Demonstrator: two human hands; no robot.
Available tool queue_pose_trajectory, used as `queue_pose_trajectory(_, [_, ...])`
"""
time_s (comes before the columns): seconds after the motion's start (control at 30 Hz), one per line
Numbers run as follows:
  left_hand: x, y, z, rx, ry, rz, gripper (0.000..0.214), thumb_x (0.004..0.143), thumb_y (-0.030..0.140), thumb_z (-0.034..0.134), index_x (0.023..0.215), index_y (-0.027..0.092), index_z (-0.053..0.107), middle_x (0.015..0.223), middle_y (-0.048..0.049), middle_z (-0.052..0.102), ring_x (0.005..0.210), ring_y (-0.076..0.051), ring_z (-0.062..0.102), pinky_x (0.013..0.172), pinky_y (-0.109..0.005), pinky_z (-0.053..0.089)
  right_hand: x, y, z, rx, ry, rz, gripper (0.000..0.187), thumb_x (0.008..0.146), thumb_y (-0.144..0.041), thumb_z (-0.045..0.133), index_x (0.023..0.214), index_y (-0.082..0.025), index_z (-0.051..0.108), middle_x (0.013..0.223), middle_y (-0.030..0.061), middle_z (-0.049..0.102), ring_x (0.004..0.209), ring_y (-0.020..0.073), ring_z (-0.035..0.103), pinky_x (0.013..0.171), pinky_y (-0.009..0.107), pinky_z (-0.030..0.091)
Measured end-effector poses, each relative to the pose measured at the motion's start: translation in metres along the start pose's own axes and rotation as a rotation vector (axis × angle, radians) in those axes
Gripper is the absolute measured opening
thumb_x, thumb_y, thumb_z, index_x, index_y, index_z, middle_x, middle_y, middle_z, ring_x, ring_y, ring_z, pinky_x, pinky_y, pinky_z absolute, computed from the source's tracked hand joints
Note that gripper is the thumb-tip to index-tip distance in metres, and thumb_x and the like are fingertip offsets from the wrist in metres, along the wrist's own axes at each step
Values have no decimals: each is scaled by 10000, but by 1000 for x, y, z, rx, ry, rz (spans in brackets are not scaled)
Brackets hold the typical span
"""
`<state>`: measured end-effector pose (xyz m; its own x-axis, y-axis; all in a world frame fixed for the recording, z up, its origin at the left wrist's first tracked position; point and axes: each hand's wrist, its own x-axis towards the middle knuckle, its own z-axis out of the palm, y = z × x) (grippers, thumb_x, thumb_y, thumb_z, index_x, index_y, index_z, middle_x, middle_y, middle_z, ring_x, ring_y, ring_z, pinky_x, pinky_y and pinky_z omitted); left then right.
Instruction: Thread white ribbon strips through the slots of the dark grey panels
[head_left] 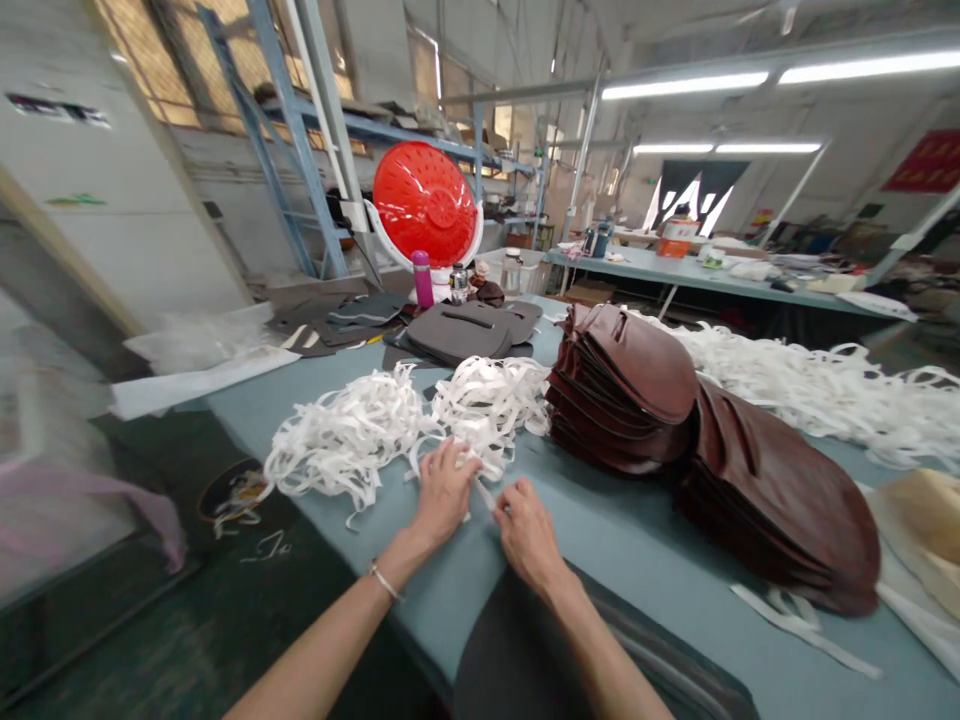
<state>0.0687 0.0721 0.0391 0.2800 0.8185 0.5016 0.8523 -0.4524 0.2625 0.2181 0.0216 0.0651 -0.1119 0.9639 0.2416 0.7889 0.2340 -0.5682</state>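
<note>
One narrow white fabric strip (486, 494): stretched between the person's left hand (445, 487) and right hand (523, 525), to the left of the leaning double stack of glossy dark-brown, rounded, leather-like panels (630, 365).
Right hand: fingers curled in, thumb and forefinger pinched together on the strip's near end; closer to the brown stack than the other hand.
Left hand: fingers bent and slightly apart, fingertips lowered at the strip's far end; whether they grip it, I cannot tell.
Left wrist: a thin pale bracelet (386, 580).
Tangled heaps: two loose piles of white fabric strips, the nearer one to the brown stack (491, 395) just left of it, the other (349, 435) farther left.
Tabletop: blue-green and flat (630, 530), under the brown stack.
Dark sheet: a dark-grey piece with a rounded edge (506, 645), below the right forearm, on the near left of the brown stack.
Grey panels: flat, rounded, slotted pieces (457, 332), behind and left of the brown stack.
Red dish: large, round, shiny, perforated (424, 205), farther back beyond the grey panels, left of the brown stack, a magenta cylindrical bottle (422, 280) before it.
Long white heap: more tangled strips (810, 390), behind and right of the brown stack.
</note>
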Motion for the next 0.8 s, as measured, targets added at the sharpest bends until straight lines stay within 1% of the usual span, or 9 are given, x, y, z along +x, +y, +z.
queue_pose_trajectory(0.13, [20, -1, 6, -2, -71, -12, 334, 816, 106, 476, 1075, 255, 623, 1342, -93, 474, 1329, -292, 320, 1048, -500, 256, -65, 12, -52, -9, -30, 96, 124, 854, -150, 444, 755, -208, 491, 841, 29, 545, 831, 182, 504, 751, 293, 381])
queue_pose_trajectory(0.3, [49, -8, -3, -57, -80, -149, 359, 769, 138, 532, 1112, 214, 604, 1293, -136, 467, 1218, -337, 406, 982, -537, 294, -148, 42, -102, 151, -161, 424, 171, 898, -280, 419, 743, -221, 464, 673, -30, 507, 644, 138, 465, 619, 246, 344])
queue_pose_trajectory(0.37, [50, 8, -14, -69, -16, -167, 358, 759, 127, 539, 1095, 223, 615, 1331, -123, 421, 1271, -342, 350, 1013, -547, 249, -170, 50, -111, 193, -122, 501, 184, 905, -314, 414, 757, -221, 470, 631, -46, 479, 599, 126, 439, 584, 235, 330])
queue_pose_trajectory(0.47, [29, 62, -35, -123, 137, -77, 260, 814, 143, 503, 1025, 210, 639, 1394, -92, 365, 1375, -321, 205, 1087, -525, 135, -178, 42, -113, 230, -33, 481, 198, 904, -327, 422, 776, -210, 518, 645, -42, 492, 610, 121, 444, 590, 225, 340])
queue_pose_trajectory(0.5, [18, 84, -40, -183, 85, 48, 234, 849, 189, 493, 1034, 212, 634, 1389, -81, 386, 1378, -301, 212, 1099, -505, 130, -176, 36, -112, 256, -27, 445, 202, 904, -321, 422, 785, -207, 539, 668, -36, 513, 631, 122, 458, 605, 223, 350])
queue_pose_trajectory(0.57, [-8, 124, -46, -350, -199, 409, 264, 896, 295, 478, 1126, 228, 589, 1318, -68, 494, 1334, -258, 311, 1107, -478, 147, -170, 24, -111, 312, -15, 368, 206, 900, -306, 422, 803, -201, 571, 717, -23, 555, 671, 124, 487, 639, 220, 372])
queue_pose_trajectory(0.63, [-29, 147, -45, -482, -433, 580, 248, 939, 337, 417, 1067, 230, 601, 1102, -40, 630, 1172, -207, 483, 1096, -458, 174, -169, 23, -113, 325, 42, 362, 216, 890, -310, 431, 802, -195, 591, 719, -15, 577, 667, 125, 497, 636, 219, 383])
queue_pose_trajectory(0.7, [-43, 150, -40, -555, -573, 547, 280, 961, 354, 371, 950, 213, 614, 902, -16, 664, 962, -168, 572, 1033, -405, 271, -178, 35, -117, 271, 133, 461, 227, 871, -338, 454, 780, -191, 602, 661, -15, 573, 608, 123, 483, 584, 219, 373])
queue_pose_trajectory(0.8, [-50, 130, -33, -600, -657, 388, 282, 950, 371, 387, 886, 202, 603, 838, -19, 653, 828, -157, 578, 882, -325, 372, -209, 62, -121, 191, 190, 652, 231, 835, -375, 493, 757, -188, 605, 605, -12, 567, 558, 128, 487, 539, 226, 366])
